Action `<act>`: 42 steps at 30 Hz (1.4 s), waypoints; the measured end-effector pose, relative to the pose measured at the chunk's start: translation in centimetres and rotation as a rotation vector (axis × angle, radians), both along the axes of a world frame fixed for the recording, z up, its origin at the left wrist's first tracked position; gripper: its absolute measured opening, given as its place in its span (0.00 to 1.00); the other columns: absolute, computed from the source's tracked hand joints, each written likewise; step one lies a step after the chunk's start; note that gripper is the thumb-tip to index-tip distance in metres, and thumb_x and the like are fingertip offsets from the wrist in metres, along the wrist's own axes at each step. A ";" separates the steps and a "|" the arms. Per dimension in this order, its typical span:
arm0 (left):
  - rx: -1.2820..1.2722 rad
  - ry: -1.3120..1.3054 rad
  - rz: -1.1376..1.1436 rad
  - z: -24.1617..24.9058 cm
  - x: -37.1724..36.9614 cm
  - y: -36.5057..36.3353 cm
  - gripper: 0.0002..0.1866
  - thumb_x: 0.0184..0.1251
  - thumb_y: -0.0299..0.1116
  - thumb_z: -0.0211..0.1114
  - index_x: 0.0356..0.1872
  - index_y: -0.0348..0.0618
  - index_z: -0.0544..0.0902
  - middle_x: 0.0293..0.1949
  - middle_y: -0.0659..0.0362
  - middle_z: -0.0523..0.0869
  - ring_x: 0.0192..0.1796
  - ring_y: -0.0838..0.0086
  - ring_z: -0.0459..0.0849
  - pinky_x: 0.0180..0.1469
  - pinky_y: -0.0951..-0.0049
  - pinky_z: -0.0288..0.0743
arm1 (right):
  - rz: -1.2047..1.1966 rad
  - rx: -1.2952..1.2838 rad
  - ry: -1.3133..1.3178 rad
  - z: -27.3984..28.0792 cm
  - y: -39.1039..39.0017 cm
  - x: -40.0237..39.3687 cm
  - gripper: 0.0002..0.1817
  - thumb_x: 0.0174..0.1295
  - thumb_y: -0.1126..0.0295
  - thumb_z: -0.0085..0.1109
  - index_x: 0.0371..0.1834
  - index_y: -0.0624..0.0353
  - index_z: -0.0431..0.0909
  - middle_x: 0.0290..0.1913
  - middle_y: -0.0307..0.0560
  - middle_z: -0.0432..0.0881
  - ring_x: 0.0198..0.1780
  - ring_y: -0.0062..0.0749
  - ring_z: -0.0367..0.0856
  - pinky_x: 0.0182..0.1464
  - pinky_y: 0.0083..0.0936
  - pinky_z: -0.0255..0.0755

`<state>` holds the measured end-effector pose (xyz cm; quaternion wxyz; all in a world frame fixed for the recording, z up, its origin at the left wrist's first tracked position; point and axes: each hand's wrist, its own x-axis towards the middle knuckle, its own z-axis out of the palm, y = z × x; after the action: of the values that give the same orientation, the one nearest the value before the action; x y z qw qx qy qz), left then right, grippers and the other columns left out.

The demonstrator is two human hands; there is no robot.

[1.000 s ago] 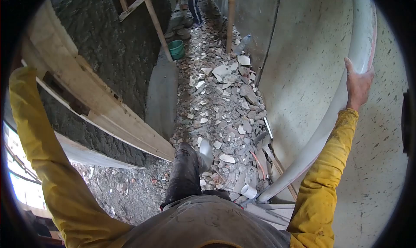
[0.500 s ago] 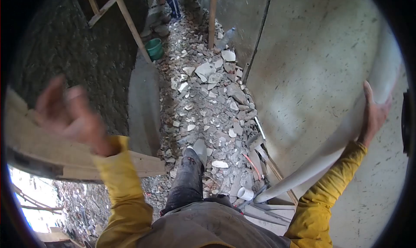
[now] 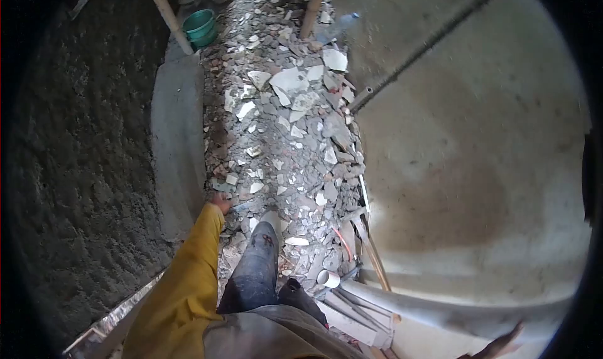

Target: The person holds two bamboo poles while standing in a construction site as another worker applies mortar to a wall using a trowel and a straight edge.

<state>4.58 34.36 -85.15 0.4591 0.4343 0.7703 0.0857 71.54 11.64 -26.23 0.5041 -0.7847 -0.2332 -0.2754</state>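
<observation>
Ground: broken stones [image 3: 282, 127] were spread between two walls.
Left hand [image 3: 220, 202]: reached down; grip could not be told.
Right hand [image 3: 499, 346]: seen open under the pipe [image 3: 452, 312].

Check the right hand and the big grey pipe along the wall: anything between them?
Nothing visible between them. The right hand, only partly in view at the bottom edge, sits right below the pipe, which slants low along the wall. Blur hides whether the fingers touch it. Rubble lies further left, clear of both.
</observation>
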 end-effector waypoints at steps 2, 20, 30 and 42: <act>-0.130 0.324 -0.534 -8.3 -4.4 -4.3 0.30 0.39 0.46 0.70 0.44 0.38 0.76 0.44 0.48 0.79 0.49 0.60 0.77 0.47 0.65 0.71 | 0.022 -0.018 0.065 0.2 -0.1 -0.5 0.24 0.54 0.60 0.58 0.47 0.69 0.71 0.45 0.53 0.76 0.47 0.36 0.73 0.50 0.32 0.67; 0.056 -0.291 0.317 9.8 0.3 16.7 0.21 0.38 0.37 0.69 0.37 0.39 0.79 0.33 0.53 0.82 0.35 0.68 0.80 0.38 0.68 0.73 | 0.311 -0.438 0.745 -7.1 6.3 -10.6 0.13 0.58 0.65 0.54 0.39 0.64 0.74 0.35 0.47 0.76 0.38 0.34 0.75 0.40 0.32 0.73; -0.201 -0.228 0.196 15.9 -4.4 23.9 0.20 0.40 0.38 0.68 0.37 0.39 0.79 0.32 0.53 0.81 0.35 0.65 0.80 0.39 0.68 0.73 | 0.612 -1.097 1.207 -21.0 21.8 -20.5 0.15 0.58 0.63 0.53 0.42 0.62 0.74 0.34 0.50 0.79 0.36 0.40 0.78 0.37 0.34 0.74; 0.190 -0.246 0.437 31.8 -13.6 35.1 0.24 0.47 0.37 0.66 0.45 0.35 0.74 0.36 0.50 0.81 0.33 0.69 0.81 0.34 0.69 0.76 | 0.993 -0.914 1.060 -24.8 58.9 -16.7 0.10 0.59 0.67 0.50 0.38 0.61 0.70 0.27 0.42 0.77 0.25 0.28 0.77 0.22 0.26 0.72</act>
<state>-9.02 69.44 -53.38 0.4769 0.2854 0.7726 0.3069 54.88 70.51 -50.98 0.2430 -0.7428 -0.3716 0.5011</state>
